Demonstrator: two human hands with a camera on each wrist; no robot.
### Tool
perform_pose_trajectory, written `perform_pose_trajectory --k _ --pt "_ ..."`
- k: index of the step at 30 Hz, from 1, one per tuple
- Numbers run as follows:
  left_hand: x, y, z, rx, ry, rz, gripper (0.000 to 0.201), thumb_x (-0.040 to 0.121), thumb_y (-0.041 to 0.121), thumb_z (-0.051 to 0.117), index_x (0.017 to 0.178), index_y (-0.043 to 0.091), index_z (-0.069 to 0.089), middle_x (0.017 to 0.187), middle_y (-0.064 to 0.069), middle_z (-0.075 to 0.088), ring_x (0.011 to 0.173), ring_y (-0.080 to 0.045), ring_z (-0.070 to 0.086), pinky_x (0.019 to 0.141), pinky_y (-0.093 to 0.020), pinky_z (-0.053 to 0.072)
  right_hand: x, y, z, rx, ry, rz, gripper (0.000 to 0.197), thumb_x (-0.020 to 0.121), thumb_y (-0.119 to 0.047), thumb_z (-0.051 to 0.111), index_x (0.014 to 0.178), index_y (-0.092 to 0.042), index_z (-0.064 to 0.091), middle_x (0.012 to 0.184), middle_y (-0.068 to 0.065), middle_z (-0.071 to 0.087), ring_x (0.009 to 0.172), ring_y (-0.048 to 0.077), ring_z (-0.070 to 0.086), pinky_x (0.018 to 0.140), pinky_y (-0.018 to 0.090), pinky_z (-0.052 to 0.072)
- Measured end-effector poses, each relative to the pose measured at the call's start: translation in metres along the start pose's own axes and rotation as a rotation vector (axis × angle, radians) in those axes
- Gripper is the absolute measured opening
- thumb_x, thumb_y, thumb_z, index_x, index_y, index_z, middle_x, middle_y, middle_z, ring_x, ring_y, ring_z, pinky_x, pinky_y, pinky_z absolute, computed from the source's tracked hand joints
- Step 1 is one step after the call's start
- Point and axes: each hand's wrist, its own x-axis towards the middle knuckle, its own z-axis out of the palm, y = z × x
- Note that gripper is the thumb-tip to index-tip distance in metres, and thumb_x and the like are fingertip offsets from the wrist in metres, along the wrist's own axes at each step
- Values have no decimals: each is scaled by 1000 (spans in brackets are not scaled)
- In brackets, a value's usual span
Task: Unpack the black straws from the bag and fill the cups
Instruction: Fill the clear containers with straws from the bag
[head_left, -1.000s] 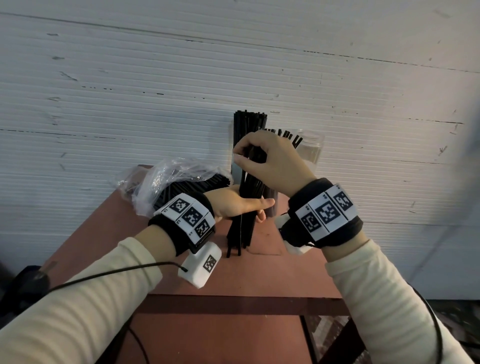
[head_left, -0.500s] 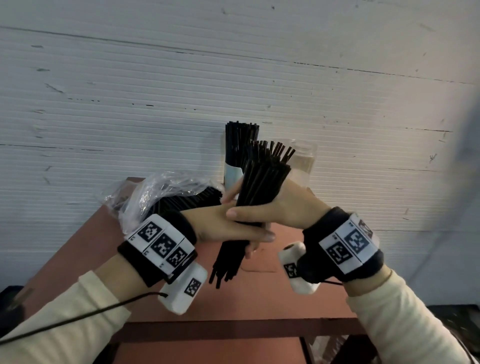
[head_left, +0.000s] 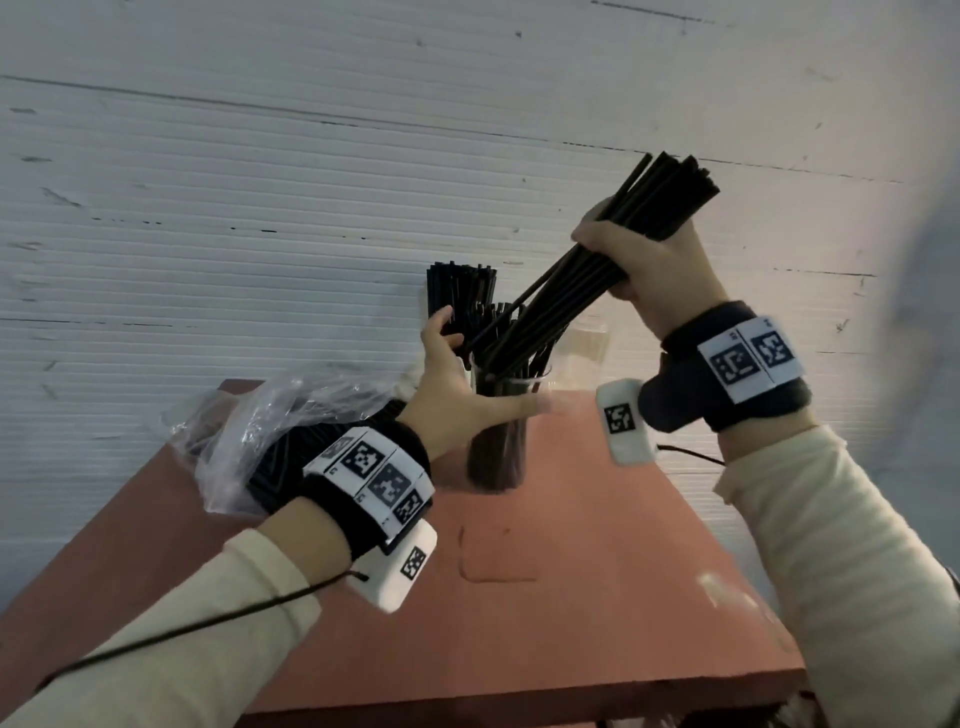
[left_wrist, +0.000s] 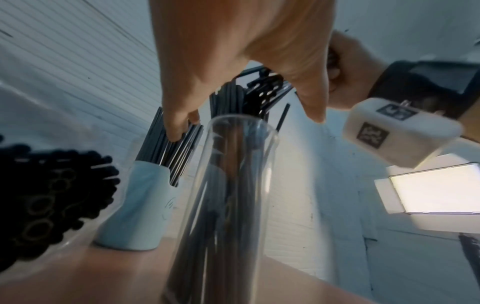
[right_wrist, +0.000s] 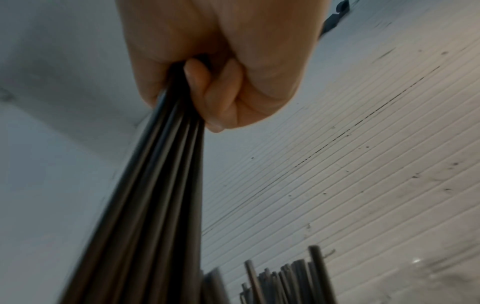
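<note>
The right hand is clenched around a thick bundle of black straws, held tilted, the upper ends fanning out above the fist toward the white ribbed wall and the lower ends angled down into the mouth of a clear glass cup. That cup stands near the far edge of the reddish tabletop, roughly midway along it, and already holds some straws.

The left hand is spread loose beside the glass, holding nothing: thumb stretched across the front of it, fingers reaching up against the straws standing in a pale blue cup just behind and to the left. Whether the thumb touches the glass I cannot tell.

Toward the far left corner lies the crumpled clear plastic bag, more black straws packed inside it, partly hidden by the left wrist. Another clear cup stands behind the glass, to the right.
</note>
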Motion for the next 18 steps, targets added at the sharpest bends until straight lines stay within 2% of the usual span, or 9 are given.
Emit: perform_pose_trajectory --k 2,4,7,9,11,14,18 --pt "13 -6 3 26 -47 -48 132 61 33 90 151 22 -7 144 2 27 130 -7 30 103 -21 24 11 3 -4 2 10 16 7 79 -8 63 75 -10 59 63 2 51 52 14 42 41 20 26" --pt "23 -13 4 33 -72 -74 125 64 26 89 152 18 1 143 4 36 131 -11 37 104 -23 30 20 7 -5 -20 6 43 5 78 -9 64 78 -7 59 65 3 50 53 13 42 42 20 27" --pt "33 -23 2 92 -84 -72 102 62 29 90 145 20 30 130 6 54 122 -13 52 105 -30 41 30 14 -7 -84 -1 73 13 75 -13 65 83 -5 60 67 4 50 54 13 43 42 21 29" --pt "37 -27 0 102 -107 -63 92 61 33 89 138 24 40 125 9 58 117 -12 55 106 -35 43 36 17 -10 -110 -5 84 15 73 -13 66 83 -5 60 67 4 50 54 12 43 42 21 29" --pt "38 -31 0 100 -124 -48 90 60 35 89 137 27 42 124 11 59 117 -10 55 107 -38 42 41 18 -13 -137 -21 104 16 73 -14 67 84 -4 59 69 5 51 53 13 43 42 21 30" --pt "39 -33 -1 101 -129 -41 89 61 36 88 137 30 42 126 12 58 119 -10 53 108 -39 40 43 16 -12 -219 -87 119 15 76 -14 67 86 -6 60 77 13 51 62 22 42 44 21 29" --pt "40 -31 -3 155 -139 -34 87 62 39 87 136 31 41 125 13 58 119 -10 53 107 -38 41 42 14 -2 -312 -204 114 13 80 -14 67 88 -4 62 79 13 49 67 24 39 45 24 29"
